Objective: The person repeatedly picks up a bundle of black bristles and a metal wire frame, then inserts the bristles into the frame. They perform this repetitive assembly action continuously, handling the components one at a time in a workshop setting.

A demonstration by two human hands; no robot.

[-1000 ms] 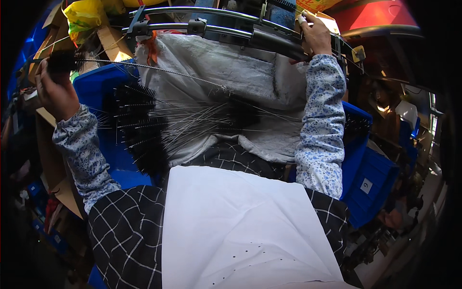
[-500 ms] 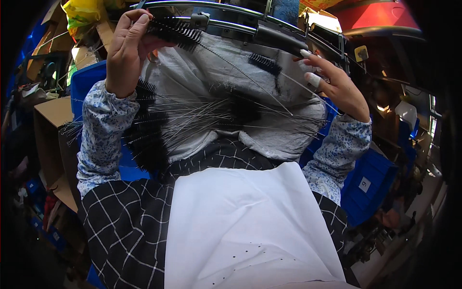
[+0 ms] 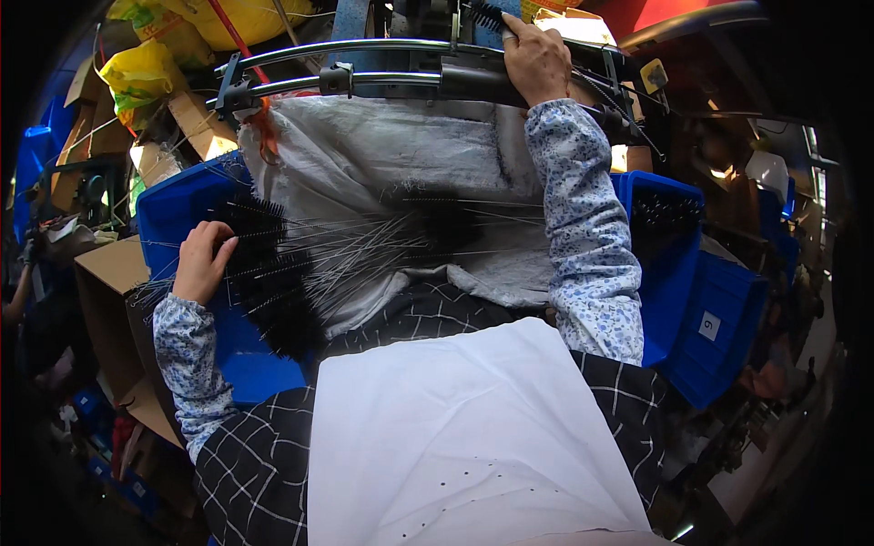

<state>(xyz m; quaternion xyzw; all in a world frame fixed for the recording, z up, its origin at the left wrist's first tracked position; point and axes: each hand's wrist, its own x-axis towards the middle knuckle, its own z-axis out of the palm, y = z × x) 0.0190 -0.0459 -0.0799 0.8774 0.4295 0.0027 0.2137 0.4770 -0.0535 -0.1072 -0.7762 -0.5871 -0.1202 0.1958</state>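
"Beginning with the right hand [image 3: 539,62]: what is it on?"

"It reaches over a machine's curved, polished steel rails [image 3: 391,80], its fingers bent beside a black-bristled brush [image 3: 484,14] at the top edge of view. The palm side is hidden, so I cannot tell whether they are closed on it."

"And the left hand [image 3: 202,259]?"

"Loosely curled, thumb apart from forefinger, nothing visible between them. It is just beside a heap of black, wire-stemmed brushes [image 3: 273,300]."

"Why are those laid so?"

"They rest on a greyish-white cloth sheet [image 3: 382,136] across the lap, many thin silver stems pointing inward — probably to keep the bristled heads within the left hand's reach. The cloth presumably shields the clothing."

"Edges and clearance?"

"Left, the wall of a blue plastic bin [image 3: 168,209] stands close to the hand, with a brown cardboard box [image 3: 114,264] outside it. Right, another blue plastic bin [image 3: 669,273] borders the sleeve. The freest room appears to be over the cloth — between heap and rails."
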